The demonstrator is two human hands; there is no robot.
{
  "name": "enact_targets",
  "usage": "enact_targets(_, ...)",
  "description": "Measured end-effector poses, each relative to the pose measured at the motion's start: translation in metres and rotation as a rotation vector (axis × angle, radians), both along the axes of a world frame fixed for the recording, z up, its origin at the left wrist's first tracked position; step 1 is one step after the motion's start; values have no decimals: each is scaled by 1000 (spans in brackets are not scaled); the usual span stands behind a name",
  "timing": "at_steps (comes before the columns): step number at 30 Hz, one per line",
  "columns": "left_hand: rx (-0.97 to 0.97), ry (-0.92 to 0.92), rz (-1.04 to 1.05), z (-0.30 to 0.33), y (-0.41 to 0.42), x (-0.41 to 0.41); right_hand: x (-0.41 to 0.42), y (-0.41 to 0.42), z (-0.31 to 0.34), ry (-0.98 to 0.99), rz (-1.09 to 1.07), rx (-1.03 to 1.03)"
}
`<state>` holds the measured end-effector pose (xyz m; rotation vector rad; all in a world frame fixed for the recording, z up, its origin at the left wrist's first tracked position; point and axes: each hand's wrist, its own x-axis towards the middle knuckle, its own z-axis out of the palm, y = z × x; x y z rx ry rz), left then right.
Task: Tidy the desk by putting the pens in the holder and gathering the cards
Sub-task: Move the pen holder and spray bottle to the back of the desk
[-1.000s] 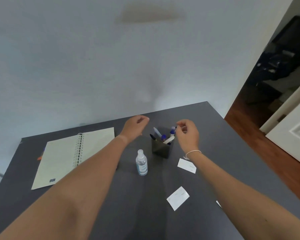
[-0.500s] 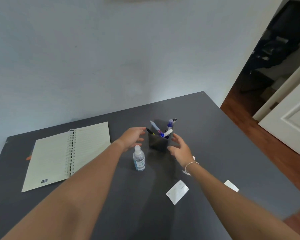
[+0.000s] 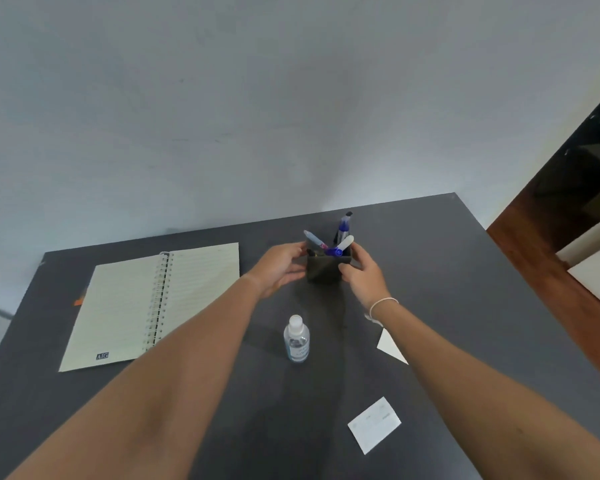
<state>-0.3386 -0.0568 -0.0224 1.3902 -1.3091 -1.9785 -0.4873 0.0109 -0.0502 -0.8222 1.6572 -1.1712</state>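
Both hands on the holder [image 3: 327, 270], far centre of the desk [image 3: 465, 271]. Left hand [image 3: 280, 268] cups its left wall, fingertips at the rim; right hand [image 3: 362, 277] wraps the right wall, thumb across the front face. Each hand is clasped on the holder, nothing else in either palm. Holder sits upright; cannot tell whether it is lifted or resting on the desk. Pens [image 3: 338, 242] already stand inside, leaning apart: one grey-blue to the left, one dark blue tall at the back, one white with a blue cap across the front. No loose pen seen on the desk. Judgement: pen half of the task looks done; the two-sided hold is likely to steady or square the holder so the leaning pens do not tip it. Cards remain scattered: near card [image 3: 374, 424] lies flat at the front right, well apart from the holder; second card [image 3: 391, 348] is partly hidden under the right forearm. Bottle [image 3: 296, 339] stands upright between the forearms, near the reach path, a knock-over risk when the hands go for the cards. Open notebook [image 3: 149, 303] at left, untouched.
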Motion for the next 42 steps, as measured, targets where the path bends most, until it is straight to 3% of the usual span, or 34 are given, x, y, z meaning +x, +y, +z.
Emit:
enact_targets(11, -18, -46, 205, -5, -62, 24, 20, -88, 5, 60, 188, 29)
enact_targets(25, -36, -11, 241, -11, -80, 26, 24, -114, -5, 107, 222, 18)
enact_targets(35, -50, -75, 226, -5, -42, 39, 20, -60, -1, 98, 237, 37)
enact_targets(42, -136, -246, 146, -12, 27, 63, 23, 24, -12, 90, 321, 61)
